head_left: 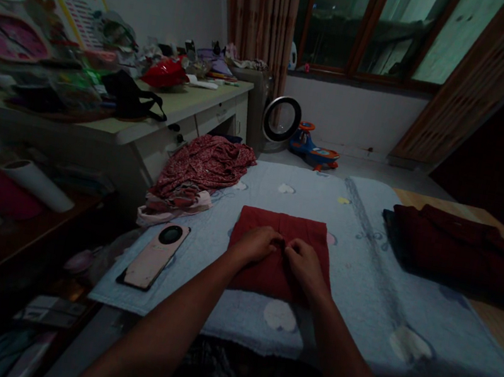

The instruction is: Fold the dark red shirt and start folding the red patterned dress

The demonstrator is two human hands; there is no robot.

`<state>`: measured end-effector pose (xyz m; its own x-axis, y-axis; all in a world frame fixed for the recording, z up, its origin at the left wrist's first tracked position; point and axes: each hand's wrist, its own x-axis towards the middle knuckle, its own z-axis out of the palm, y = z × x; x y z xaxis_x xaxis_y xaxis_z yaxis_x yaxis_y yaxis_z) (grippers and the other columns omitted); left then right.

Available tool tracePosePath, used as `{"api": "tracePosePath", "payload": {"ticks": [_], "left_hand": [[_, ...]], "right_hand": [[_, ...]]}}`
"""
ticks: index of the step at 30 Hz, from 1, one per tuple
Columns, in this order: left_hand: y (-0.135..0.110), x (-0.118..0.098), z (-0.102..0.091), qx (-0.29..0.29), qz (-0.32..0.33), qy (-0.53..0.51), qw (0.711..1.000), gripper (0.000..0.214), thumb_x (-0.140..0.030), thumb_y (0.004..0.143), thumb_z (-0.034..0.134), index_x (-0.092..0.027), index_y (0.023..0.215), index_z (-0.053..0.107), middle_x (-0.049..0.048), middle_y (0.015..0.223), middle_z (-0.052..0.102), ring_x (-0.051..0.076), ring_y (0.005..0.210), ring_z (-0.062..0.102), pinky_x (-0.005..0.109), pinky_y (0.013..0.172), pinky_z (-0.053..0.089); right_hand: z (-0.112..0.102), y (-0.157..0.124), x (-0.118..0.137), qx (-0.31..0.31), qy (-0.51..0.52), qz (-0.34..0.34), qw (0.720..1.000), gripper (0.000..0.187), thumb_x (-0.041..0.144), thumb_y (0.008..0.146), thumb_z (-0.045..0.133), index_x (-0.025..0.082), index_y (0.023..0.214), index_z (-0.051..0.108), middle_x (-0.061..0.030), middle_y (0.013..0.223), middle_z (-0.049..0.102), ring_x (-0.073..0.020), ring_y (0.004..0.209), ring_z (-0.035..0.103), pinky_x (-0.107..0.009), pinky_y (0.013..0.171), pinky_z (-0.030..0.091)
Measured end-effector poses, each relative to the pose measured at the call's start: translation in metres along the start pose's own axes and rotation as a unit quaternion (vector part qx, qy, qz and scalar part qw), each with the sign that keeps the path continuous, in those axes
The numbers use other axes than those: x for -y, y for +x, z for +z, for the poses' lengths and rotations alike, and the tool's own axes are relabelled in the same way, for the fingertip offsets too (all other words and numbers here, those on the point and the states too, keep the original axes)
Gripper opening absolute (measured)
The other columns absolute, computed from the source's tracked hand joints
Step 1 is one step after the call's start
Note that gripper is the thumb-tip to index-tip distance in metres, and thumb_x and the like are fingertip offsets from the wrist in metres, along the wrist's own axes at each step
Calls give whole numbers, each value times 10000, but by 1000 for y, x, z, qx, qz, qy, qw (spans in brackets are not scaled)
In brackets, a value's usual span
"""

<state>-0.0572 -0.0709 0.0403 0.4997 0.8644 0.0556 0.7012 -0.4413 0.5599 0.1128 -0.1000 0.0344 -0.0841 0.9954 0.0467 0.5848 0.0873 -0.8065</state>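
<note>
A folded dark red cloth (302, 231) lies in the middle of a pale blue blanket (362, 276) spread over the bed. Both my hands rest on the cloth's middle, close together. My left hand (256, 245) has its fingers curled and pinched into the fabric. My right hand (304, 264) is curled the same way, gripping the fabric beside it. The fingertips nearly touch at the cloth's centre fold.
A phone in a pink case (154, 256) lies on the blanket's left edge. A heap of red patterned clothes (202, 171) sits behind it. A dark maroon folded pile (457, 250) lies at right. A cluttered white desk (183, 107), a fan (282, 120) and a toy car (313, 148) stand beyond.
</note>
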Motion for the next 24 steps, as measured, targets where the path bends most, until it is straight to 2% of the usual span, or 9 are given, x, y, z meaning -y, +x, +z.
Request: {"api": "tracePosePath", "payload": {"ticks": [4, 7, 11, 16, 24], "left_hand": [[4, 2, -5, 50, 39, -2, 998, 352, -71, 797, 542, -265, 1013, 740, 45, 1043, 724, 227, 976, 652, 304, 875, 471], [4, -1, -8, 57, 25, 8, 998, 333, -81, 797, 555, -264, 1014, 728, 41, 1040, 722, 223, 963, 651, 292, 855, 471], [1, -5, -5, 16, -7, 13, 1000, 207, -129, 804, 602, -236, 943, 713, 41, 978, 712, 218, 913, 645, 295, 825, 472], [-2, -9, 6, -66, -2, -20, 998, 187, -121, 827, 574, -211, 939, 694, 43, 982, 705, 204, 917, 640, 300, 845, 472], [-3, -12, 17, -108, -26, -87, 990, 196, -89, 818, 546, -179, 922, 686, 44, 946, 717, 182, 879, 648, 288, 835, 488]], "right_hand": [[0, -2, -3, -5, 38, 5, 999, 160, 250, 779, 468, 203, 716, 608, -28, 754, 659, -173, 726, 590, -254, 636, 403], [0, -3, -4, -11, 54, 10, 998, 163, 273, 770, 472, 207, 722, 613, -27, 754, 663, -177, 727, 595, -256, 635, 419], [0, -3, -5, -14, 54, 14, 998, 163, 292, 767, 476, 210, 726, 611, -32, 759, 668, -181, 721, 596, -260, 626, 421], [-1, -4, -6, -14, 66, 13, 998, 166, 297, 757, 468, 211, 713, 602, -32, 747, 655, -186, 721, 593, -269, 638, 427], [-2, -7, -4, -16, 93, 22, 995, 159, 327, 746, 484, 214, 729, 595, -27, 756, 651, -187, 709, 577, -272, 632, 421]]}}
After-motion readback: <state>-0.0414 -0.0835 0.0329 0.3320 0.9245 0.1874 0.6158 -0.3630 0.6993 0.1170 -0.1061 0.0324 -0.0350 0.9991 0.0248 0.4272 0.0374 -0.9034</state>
